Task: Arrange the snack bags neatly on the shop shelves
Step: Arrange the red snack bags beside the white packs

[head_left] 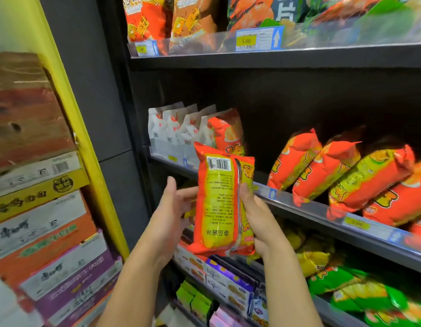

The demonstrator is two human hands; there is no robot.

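Head cam, only view. Orange snack bag [225, 201] is mid-frame, held upright in the air in front of the middle shelf [323, 210], not on it yet. The back panel faces the cam: barcode at top, yellow text block, vertical seam. Bottom print looks upside down, so the bag is prob inverted.

Grip: right hand [258, 220] pinches the bag's right edge, thumb on the near face by the seam, fingers behind. Left hand [174, 208] is at the bag's left edge, thumb standing free and fingers reaching behind; looks like support, not a clamp. Can't tell how much load it takes.

Targets: row of matching orange bags [346, 171] leans at frame right on the middle shelf, tops tipped toward upper right. White bags [171, 131] stand at the shelf's left end, w/ one more orange bag [228, 131] just beside them. Dark open stretch between that bag and the row, right behind the held bag. That's the likely slot imo.

To do it well:
- flip it end for end and turn the front face outward before it goes in, so it matches the row
- hold by the edges and don't squeeze the middle; contents are prob brittle and the film is slippery
- set the bottom edge behind the front rail, then lean it at the same angle as its neighbours
- go in clear of the row; those bags lean loosely and could topple

Stacked cartons [39, 208] fill frame left, not in the way.
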